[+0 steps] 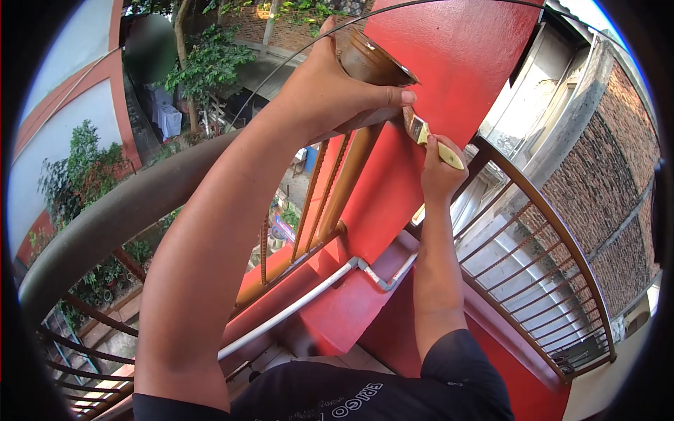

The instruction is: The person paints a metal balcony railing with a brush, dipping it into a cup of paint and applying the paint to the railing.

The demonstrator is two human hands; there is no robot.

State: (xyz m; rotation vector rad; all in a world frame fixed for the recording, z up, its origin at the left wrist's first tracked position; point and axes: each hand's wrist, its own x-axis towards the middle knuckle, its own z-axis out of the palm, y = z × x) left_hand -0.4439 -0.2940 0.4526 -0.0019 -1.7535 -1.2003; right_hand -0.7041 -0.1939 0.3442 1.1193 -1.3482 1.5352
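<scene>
My left hand (344, 84) is raised at the top centre, wrapped round a brown-stained container (375, 63) that tilts toward the right. To its right, my right hand (444, 168) grips the pale yellow handle of a paintbrush (420, 130). The brush's bristles point up and left, close to my left thumb and just below the container's rim. Whether the bristles touch the container cannot be made out. Behind both hands stands a glossy red pillar (449, 56).
A dark curved handrail (126, 203) runs along the left, with brown bars (351, 182) near the pillar. A white pipe (295, 305) crosses a red ledge (344, 309) below. Another brown railing (554, 217) stands at right. A thin black cable (309, 43) arcs across the top.
</scene>
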